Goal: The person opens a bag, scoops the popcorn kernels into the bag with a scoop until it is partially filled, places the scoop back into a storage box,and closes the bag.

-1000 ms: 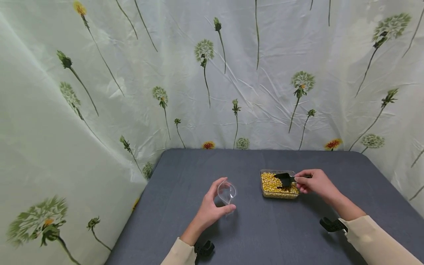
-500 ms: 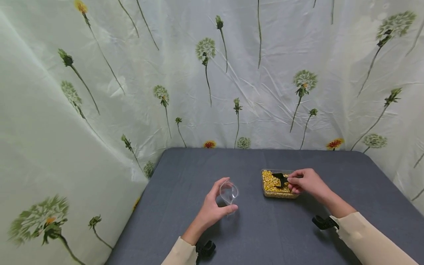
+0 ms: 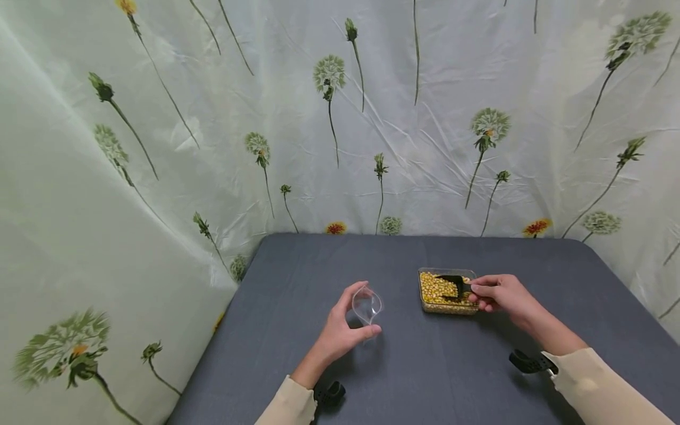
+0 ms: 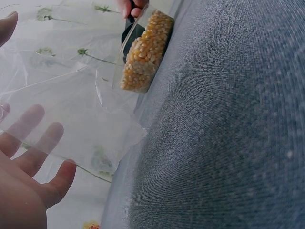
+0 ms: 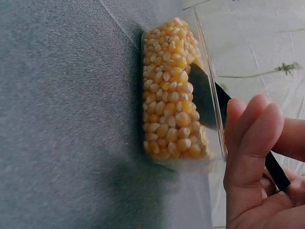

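Observation:
My left hand (image 3: 340, 333) holds a thin clear plastic bag (image 3: 366, 307) above the table, with the thumb and fingers spreading its mouth. No contents show in the bag (image 4: 86, 119) in the left wrist view. My right hand (image 3: 507, 297) grips a small black scoop (image 3: 453, 283) by its handle. The scoop's blade dips into yellow corn kernels (image 3: 432, 288) that fill much of a clear rectangular container (image 3: 423, 304). In the right wrist view, part of the blade (image 5: 202, 95) shows behind the container's rim, against the kernels.
The container stands on a table with a dark grey-blue cloth (image 3: 404, 378), right of the bag. Behind and to the left hangs a pale curtain (image 3: 287, 106) printed with dandelions. Black wrist straps (image 3: 329, 394) sit by both sleeves.
My right hand has pushed the scoop a little left through the kernels, then drawn it back right. The left hand and bag stay almost in place.

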The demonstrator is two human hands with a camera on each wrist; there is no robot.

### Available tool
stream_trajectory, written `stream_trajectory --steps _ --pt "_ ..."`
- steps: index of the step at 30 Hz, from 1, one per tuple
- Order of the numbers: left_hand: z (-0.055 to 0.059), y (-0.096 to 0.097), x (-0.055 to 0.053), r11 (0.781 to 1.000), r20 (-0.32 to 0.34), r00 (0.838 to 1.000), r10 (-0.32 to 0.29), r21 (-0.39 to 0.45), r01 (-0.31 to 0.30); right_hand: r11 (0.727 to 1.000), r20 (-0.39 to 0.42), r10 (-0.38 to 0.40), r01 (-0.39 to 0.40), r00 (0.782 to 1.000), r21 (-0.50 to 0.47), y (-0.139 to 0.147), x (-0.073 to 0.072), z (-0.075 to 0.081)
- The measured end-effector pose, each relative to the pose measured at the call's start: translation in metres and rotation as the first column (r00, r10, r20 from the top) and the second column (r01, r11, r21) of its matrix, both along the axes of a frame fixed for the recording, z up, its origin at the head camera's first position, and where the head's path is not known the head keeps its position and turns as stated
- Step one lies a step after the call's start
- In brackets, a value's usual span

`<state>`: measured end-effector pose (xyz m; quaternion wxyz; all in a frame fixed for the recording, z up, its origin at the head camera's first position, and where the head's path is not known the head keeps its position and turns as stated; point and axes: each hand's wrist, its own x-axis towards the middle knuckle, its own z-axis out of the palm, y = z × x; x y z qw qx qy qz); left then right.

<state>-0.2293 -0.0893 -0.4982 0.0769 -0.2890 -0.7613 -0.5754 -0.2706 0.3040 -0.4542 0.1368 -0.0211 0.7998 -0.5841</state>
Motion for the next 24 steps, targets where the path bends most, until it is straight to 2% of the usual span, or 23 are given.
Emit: stream_trajectory --steps 6,10,15,19,24 --pt "-0.001 -0.001 -0.001 1.000 0.006 1.000 0.009 0.000 -0.009 0.997 0.054 -0.034 0.038 0.998 -0.068 0.011 0.004 -0.004" --pt "0.000 -0.003 -0.003 1.000 -0.002 1.000 0.017 0.005 -0.017 0.996 0.051 -0.038 0.042 0.998 -0.083 0.015 0.007 -0.007" --pt "0.004 -0.005 -0.003 0.999 0.020 0.999 0.037 -0.002 -0.037 0.993 0.051 -0.040 0.046 0.998 -0.111 0.020 0.011 -0.009" --pt "0.009 -0.004 -0.006 0.999 0.050 0.999 0.021 -0.025 -0.020 0.983 0.064 -0.058 0.068 0.996 -0.168 0.026 0.015 -0.010" --pt "0.014 -0.003 -0.011 0.998 0.052 0.999 0.017 -0.061 -0.013 0.964 0.082 -0.057 0.077 0.995 -0.255 0.031 0.018 -0.011"
